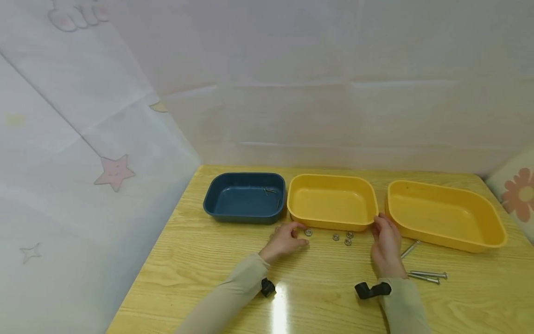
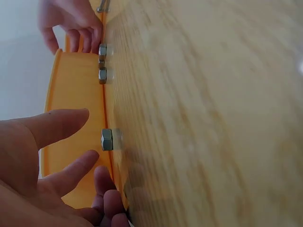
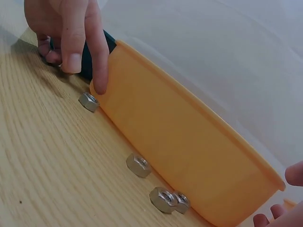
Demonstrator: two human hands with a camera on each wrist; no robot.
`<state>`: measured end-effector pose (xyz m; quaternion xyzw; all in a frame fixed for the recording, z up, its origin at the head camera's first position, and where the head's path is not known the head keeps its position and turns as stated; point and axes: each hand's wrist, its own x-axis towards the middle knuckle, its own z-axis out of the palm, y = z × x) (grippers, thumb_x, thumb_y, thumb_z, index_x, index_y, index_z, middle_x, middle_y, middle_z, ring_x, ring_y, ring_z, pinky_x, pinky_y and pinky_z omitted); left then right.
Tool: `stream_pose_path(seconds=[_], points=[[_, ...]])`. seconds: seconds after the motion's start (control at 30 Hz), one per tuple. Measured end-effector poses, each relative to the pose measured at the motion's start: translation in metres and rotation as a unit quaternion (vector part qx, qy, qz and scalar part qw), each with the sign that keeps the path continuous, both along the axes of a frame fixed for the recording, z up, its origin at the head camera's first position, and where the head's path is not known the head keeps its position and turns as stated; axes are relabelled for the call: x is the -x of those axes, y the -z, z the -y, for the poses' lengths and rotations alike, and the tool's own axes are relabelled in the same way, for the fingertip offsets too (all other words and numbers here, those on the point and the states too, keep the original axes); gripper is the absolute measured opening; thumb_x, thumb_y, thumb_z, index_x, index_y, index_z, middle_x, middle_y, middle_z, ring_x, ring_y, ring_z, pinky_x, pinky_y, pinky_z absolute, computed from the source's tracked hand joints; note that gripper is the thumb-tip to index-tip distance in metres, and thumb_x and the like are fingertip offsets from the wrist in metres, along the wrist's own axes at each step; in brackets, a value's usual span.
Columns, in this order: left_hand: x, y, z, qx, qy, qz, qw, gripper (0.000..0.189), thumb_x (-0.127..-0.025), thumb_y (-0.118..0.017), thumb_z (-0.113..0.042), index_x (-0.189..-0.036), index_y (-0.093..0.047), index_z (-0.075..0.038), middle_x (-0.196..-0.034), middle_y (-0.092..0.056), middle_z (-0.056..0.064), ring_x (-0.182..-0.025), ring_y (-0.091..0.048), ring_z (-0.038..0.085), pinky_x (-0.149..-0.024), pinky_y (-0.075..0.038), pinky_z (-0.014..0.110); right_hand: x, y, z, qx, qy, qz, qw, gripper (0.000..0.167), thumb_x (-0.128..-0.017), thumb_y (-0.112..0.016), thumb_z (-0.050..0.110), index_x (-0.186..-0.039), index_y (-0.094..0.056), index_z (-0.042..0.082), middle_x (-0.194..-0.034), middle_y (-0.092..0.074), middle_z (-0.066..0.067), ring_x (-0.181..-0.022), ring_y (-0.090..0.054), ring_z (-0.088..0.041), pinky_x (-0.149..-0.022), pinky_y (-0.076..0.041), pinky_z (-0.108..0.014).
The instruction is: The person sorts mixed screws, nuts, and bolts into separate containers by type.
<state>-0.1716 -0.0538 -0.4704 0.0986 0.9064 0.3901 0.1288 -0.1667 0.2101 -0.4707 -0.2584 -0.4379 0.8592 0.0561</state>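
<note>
Four-sided-looking detail aside, a steel hex nut point(image 1: 308, 232) lies on the table in front of the middle yellow tray point(image 1: 332, 223). My left hand point(image 1: 286, 241) is beside this nut, thumb and index finger spread apart around it without gripping. The left wrist view shows a gap between those fingers and the nut point(image 2: 107, 139). At the middle tray's right front corner is my right hand point(image 1: 385, 246), its fingertips against or very near the tray wall. Several more nuts point(image 1: 348, 241) lie between the hands; the right wrist view shows them close to the tray point(image 3: 189, 146).
To the left stands a dark blue tray point(image 1: 244, 219) with a few small screws or pins inside. Another yellow tray point(image 1: 450, 239) stands at the right. Several long bolts point(image 1: 428, 273) lie on the wooden table point(image 1: 200, 273) by my right wrist. White sheeting hangs behind.
</note>
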Motion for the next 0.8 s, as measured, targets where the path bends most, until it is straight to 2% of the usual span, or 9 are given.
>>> stream_pose_path(seconds=[0.27, 0.53, 0.8], points=[[0.0, -0.001, -0.007, 0.041, -0.001, 0.003, 0.9992, 0.042, -0.079, -0.074, -0.028, -0.12, -0.066, -0.02, -0.081, -0.052, -0.002, -0.087, -0.04, 0.021, -0.074, -0.024, 0.04, 0.0, -0.002, 0.0, 0.002, -0.009, 0.006, 0.9999, 0.023, -0.1, -0.046, 0.013, -0.123, -0.042, 0.013, -0.112, -0.043, 0.008, -0.1, -0.041, -0.004, -0.105, -0.027, -0.025], [-0.001, 0.002, -0.008, 0.064, 0.006, 0.0, 0.9979, 0.037, -0.076, -0.075, -0.028, -0.111, -0.068, -0.022, -0.081, -0.049, -0.002, -0.09, -0.04, 0.021, -0.077, -0.024, 0.041, 0.0, -0.002, 0.0, -0.002, -0.015, 0.011, 0.9998, 0.025, -0.101, -0.043, 0.013, -0.125, -0.041, 0.014, -0.117, -0.041, 0.007, -0.103, -0.04, -0.004, -0.108, -0.026, -0.025], [-0.003, 0.003, -0.013, 0.088, 0.01, -0.009, 0.9961, 0.026, -0.073, -0.08, -0.026, -0.096, -0.067, -0.023, -0.087, -0.048, -0.001, -0.092, -0.04, 0.024, -0.078, -0.025, 0.044, -0.002, -0.003, -0.001, 0.013, -0.023, 0.016, 0.9995, 0.021, -0.1, -0.045, 0.014, -0.121, -0.043, 0.017, -0.104, -0.044, 0.01, -0.098, -0.039, -0.004, -0.104, -0.027, -0.024]])
